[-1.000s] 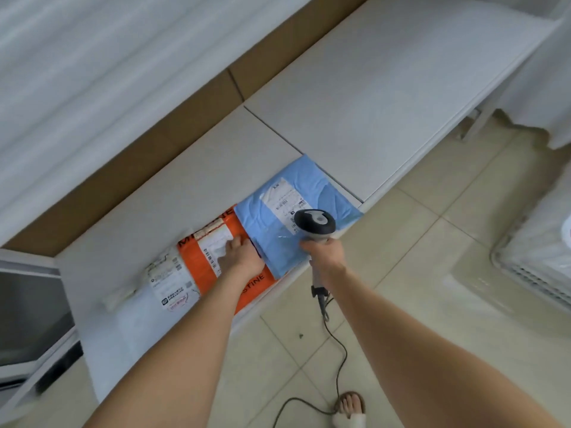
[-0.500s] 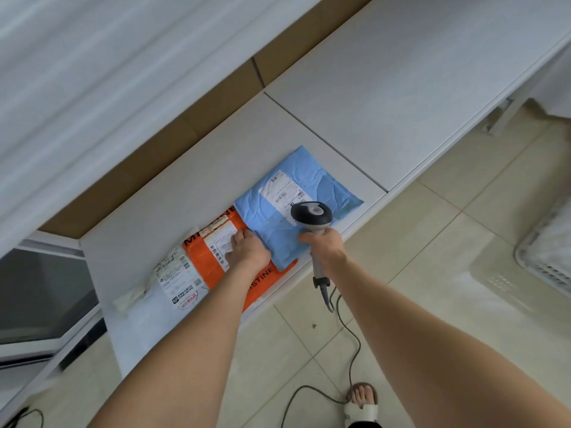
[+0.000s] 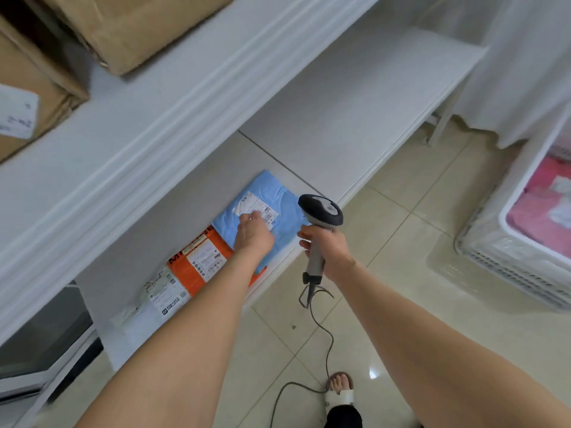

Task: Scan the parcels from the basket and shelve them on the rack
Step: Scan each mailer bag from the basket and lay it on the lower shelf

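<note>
Shelves of the white rack (image 3: 154, 143) cross the upper left of the frame, with cardboard boxes (image 3: 133, 26) on the top tier. At centre, on the lower shelf (image 3: 340, 118), a white parcel (image 3: 163, 298), an orange parcel (image 3: 197, 257) and a blue parcel (image 3: 287, 202) lie side by side. The left grip (image 3: 251, 234) rests flat and released on the blue parcel's label; the right grip (image 3: 330, 248) is clenched round the scanner (image 3: 321, 210) just beside it. At far right the basket (image 3: 509, 267) of pink parcels (image 3: 540, 211) stands on beige floor tiles (image 3: 417, 211)

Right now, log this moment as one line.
left hand rests on blue parcel | right hand grips scanner
</note>
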